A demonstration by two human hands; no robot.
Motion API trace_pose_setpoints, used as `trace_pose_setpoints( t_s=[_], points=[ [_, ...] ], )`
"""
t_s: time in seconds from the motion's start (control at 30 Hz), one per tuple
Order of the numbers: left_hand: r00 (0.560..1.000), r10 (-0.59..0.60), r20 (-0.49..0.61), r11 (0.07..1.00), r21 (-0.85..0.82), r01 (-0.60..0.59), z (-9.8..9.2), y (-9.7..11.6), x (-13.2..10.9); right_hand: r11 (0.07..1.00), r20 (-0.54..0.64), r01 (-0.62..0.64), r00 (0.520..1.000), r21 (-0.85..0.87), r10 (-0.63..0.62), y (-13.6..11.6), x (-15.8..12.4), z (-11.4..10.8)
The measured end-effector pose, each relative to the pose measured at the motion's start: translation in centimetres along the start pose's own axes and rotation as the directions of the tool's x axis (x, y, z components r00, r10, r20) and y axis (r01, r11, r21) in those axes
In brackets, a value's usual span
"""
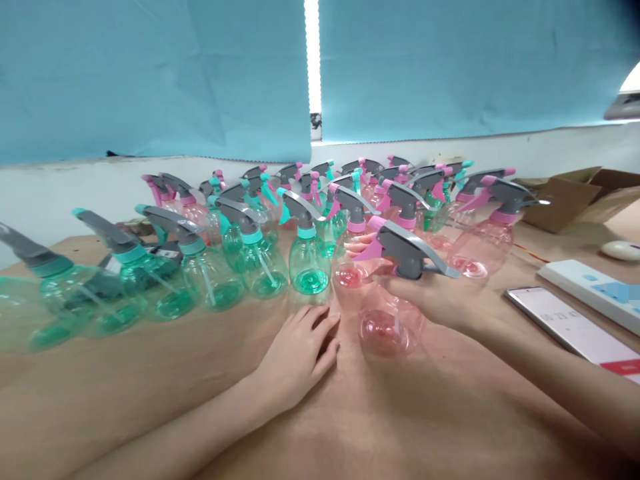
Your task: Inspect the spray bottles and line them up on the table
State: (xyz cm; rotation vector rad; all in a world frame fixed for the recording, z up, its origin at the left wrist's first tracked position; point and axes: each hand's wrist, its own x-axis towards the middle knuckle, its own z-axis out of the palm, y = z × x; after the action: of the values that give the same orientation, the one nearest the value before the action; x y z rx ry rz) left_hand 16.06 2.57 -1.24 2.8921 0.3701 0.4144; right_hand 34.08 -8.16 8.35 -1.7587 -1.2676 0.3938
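A pink see-through spray bottle (387, 327) with a grey and pink trigger head stands nearest to me, slightly tilted. My right hand (425, 293) is closed around its neck, hiding the collar, and some fingertips show past the pink trigger. My left hand (303, 353) lies on the tabletop with fingers stretched out, holding nothing. Just beyond its fingertips is a green spray bottle (310, 263) with a turquoise collar. Another pink spray bottle (483, 243) leans to the right of my right hand.
Several green and pink spray bottles crowd the wooden table (200, 407) towards the wall. On the right lie a phone (565, 320) with a lit screen, a white power strip (595, 287) and a white mouse (620, 251). An open cardboard box (560, 203) stands behind them.
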Motion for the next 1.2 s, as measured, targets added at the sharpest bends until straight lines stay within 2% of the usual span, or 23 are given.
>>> trace_pose_setpoints(
  t_s=[0.23,0.5,0.63,0.8,0.97,1.2],
  points=[
    [1.0,0.002,0.003,1.0,0.002,-0.002,-0.1,0.1,0.0,0.999,0.012,-0.028,1.0,0.026,0.028,0.1,0.0,-0.1],
    [1.0,-0.012,0.012,1.0,0.009,0.012,-0.1,0.2,0.0,0.99,-0.052,0.013,0.999,0.141,-0.005,1.2,-0.4,0.0],
    [1.0,-0.011,0.014,1.0,0.018,0.011,-0.2,0.2,0.0,0.993,-0.025,-0.034,0.999,0.111,0.037,1.3,-0.3,-0.1],
    [1.0,-0.014,0.013,1.0,0.023,0.013,-0.1,0.1,0.1,0.986,-0.012,-0.164,0.986,-0.004,0.164,0.4,0.0,-0.2],
    [1.0,-0.009,0.015,1.0,0.026,0.008,0.1,0.0,0.1,0.998,0.029,-0.063,0.998,0.013,0.063,0.0,0.2,-0.2],
    [1.0,-0.009,0.019,1.0,0.023,0.008,-0.1,0.1,0.0,0.999,0.024,-0.02,1.0,0.033,0.02,0.8,0.2,-0.1]
  ],
)
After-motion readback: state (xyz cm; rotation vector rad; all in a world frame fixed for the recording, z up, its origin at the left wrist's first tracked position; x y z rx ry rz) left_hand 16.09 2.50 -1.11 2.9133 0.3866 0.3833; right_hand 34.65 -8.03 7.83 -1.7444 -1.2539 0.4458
